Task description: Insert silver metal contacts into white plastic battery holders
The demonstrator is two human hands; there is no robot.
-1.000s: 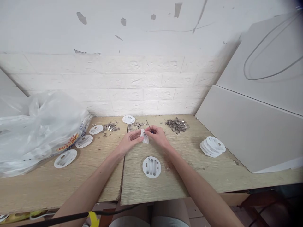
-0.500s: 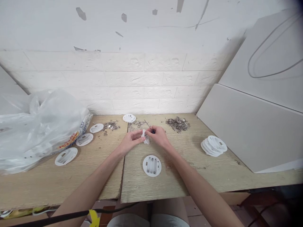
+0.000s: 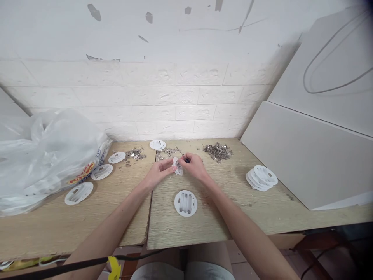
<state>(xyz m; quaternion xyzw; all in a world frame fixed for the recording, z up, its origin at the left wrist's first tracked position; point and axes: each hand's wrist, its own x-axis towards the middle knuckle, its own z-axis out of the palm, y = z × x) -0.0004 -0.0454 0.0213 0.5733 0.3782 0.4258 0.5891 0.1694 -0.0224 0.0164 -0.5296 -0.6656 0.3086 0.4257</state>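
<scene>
My left hand (image 3: 161, 171) is closed on the edge of a white round battery holder (image 3: 178, 169), tilted up above the table. My right hand (image 3: 194, 165) is at its right side, fingers pinched around a thin tool (image 3: 180, 151) with a metal shaft and a dark handle. The shaft points up and to the left, away from the holder; its exact kind is unclear. Below the hands another round battery holder (image 3: 185, 203) lies face up, showing its slots and small metal contacts.
Small metal pieces form a heap (image 3: 217, 151) at the back right and a smaller heap (image 3: 135, 154) at the back left. White holders are stacked (image 3: 261, 178) on the right; several more lie left beside a plastic bag (image 3: 52, 155). A white panel (image 3: 317, 155) borders the right side.
The held battery holder has turned so more of its slotted face shows. Both hands stay close together around it, and the view has shifted slightly.
</scene>
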